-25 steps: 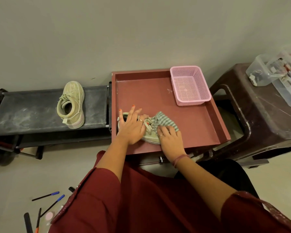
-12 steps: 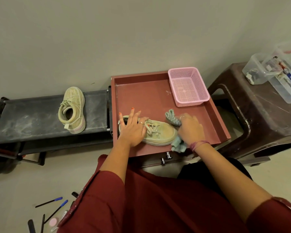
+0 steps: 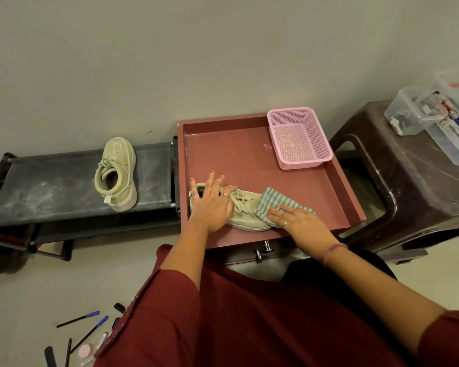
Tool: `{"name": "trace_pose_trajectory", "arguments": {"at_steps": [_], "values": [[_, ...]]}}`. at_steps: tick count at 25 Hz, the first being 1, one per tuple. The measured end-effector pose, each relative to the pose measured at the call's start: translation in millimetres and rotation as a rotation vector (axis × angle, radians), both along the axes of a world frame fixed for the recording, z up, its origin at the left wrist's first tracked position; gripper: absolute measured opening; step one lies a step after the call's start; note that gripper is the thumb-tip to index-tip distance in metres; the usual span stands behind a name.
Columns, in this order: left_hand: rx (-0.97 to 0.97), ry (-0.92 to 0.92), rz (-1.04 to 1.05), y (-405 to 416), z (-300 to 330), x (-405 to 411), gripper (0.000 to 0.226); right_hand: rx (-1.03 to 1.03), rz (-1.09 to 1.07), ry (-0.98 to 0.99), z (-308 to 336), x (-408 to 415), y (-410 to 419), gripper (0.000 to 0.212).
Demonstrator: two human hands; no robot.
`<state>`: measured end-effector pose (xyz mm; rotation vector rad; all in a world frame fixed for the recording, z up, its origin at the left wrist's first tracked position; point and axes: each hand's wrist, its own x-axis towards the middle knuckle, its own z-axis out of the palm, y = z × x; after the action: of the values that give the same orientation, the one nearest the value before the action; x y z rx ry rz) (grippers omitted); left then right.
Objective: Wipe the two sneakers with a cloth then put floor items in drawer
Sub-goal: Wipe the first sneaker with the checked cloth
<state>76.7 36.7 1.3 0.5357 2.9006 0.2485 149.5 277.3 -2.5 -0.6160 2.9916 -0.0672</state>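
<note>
A worn beige lace-up sneaker point(image 3: 116, 173) sits on a dusty black shoe rack point(image 3: 51, 186); blue-capped pens point(image 3: 78, 319) lie on the floor. In the red-brown tray point(image 3: 249, 152), the left hand point(image 3: 212, 205) rests flat, fingers spread, on a second beige sneaker point(image 3: 245, 213) while the right hand point(image 3: 300, 223) presses a green-striped cloth point(image 3: 273, 201) onto its toe with straight fingers, near a pink mesh basket point(image 3: 298, 136)

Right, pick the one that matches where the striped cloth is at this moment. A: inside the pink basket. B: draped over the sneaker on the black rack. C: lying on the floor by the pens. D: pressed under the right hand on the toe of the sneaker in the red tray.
D: the cloth lies under the flat right hand, over the toe of the sneaker in the red tray.
</note>
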Motion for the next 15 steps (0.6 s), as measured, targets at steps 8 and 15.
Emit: {"name": "trace_pose_trajectory", "arguments": {"at_steps": [8, 15], "values": [[-0.010, -0.001, -0.005, -0.2, 1.1, 0.0, 0.048, -0.472, -0.439, -0.014, 10.4, -28.2, -32.4, 0.074], [-0.023, 0.009, -0.003, -0.4, 0.0, -0.8, 0.048, -0.331, -0.354, -0.204, -28.5, 8.0, -32.4, 0.100]]}}
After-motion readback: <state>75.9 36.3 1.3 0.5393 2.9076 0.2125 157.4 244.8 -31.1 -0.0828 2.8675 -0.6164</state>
